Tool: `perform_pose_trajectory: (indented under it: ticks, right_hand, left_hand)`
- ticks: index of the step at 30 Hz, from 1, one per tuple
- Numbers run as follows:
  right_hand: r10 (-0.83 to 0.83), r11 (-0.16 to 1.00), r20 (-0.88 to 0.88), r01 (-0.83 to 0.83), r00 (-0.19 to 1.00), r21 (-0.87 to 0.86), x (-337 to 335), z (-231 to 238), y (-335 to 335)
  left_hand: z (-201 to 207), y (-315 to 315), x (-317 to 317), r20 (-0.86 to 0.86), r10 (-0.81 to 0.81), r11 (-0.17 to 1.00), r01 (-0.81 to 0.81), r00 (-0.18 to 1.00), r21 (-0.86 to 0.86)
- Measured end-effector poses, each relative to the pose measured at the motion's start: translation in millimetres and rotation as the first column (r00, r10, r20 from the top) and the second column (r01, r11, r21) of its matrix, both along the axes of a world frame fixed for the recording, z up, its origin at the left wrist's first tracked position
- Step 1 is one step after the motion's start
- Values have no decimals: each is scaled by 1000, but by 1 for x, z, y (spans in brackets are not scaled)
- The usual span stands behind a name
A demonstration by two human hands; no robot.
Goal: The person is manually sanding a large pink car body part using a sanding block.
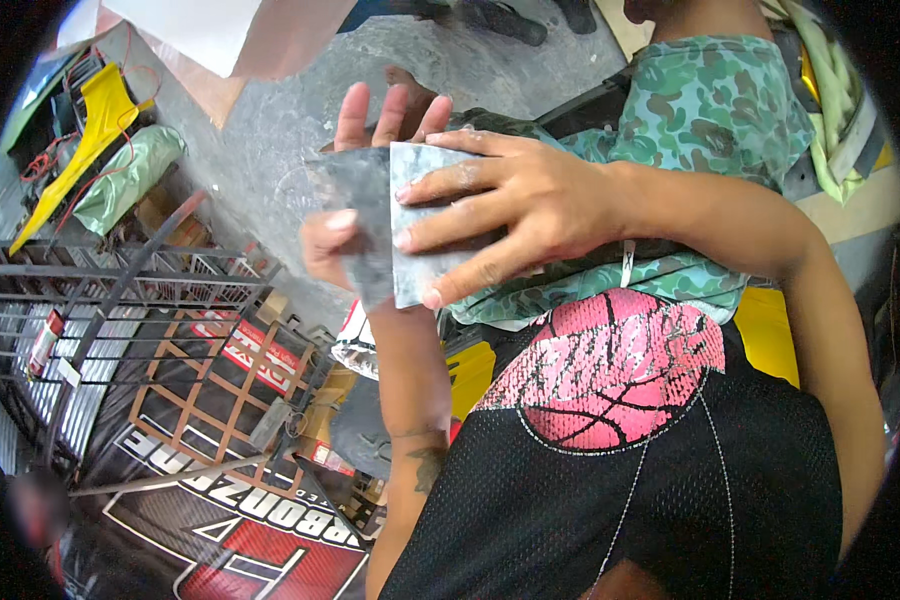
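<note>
My left hand [332,240] grips a dark grey flat piece [363,215], its thumb across the face and several fingertips showing beyond the far edge. The piece is slightly blurred. Against its right side lies a lighter, dusty grey sheet [420,270] that looks like sandpaper. Spread across that sheet are the fingers of my right hand [530,205], pressing it from above; its underside is hidden. Whether the sheet and the dark piece are joined, I cannot tell. Both hands are over the edge of my lap, in green camouflage shorts [710,110].
A black metal rack [100,290] stands at the left, with a yellow panel [85,150] and a pale green plastic bag [135,180] beyond. A printed banner [250,540] spreads at lower left. Dusty concrete floor [260,135] lies ahead; a dark sandal [505,20] is at the far edge.
</note>
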State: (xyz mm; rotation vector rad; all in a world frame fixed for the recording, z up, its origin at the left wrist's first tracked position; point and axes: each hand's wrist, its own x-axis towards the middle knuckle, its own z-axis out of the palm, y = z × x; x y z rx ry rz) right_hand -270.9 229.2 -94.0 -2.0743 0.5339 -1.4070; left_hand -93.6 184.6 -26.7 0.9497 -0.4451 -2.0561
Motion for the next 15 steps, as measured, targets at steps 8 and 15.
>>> perform_pose_trajectory:
  ticks: [8,15]
  right_hand:
    - [50,997,-69,-54,996,-59,4,-6,14]
    - [51,999,-60,-50,997,22,9,-3,23]
  left_hand:
    - [15,3,3,-44,-84,987,89,996,137]
    - [11,19,-6,-1,-25,994,25,1000,108]
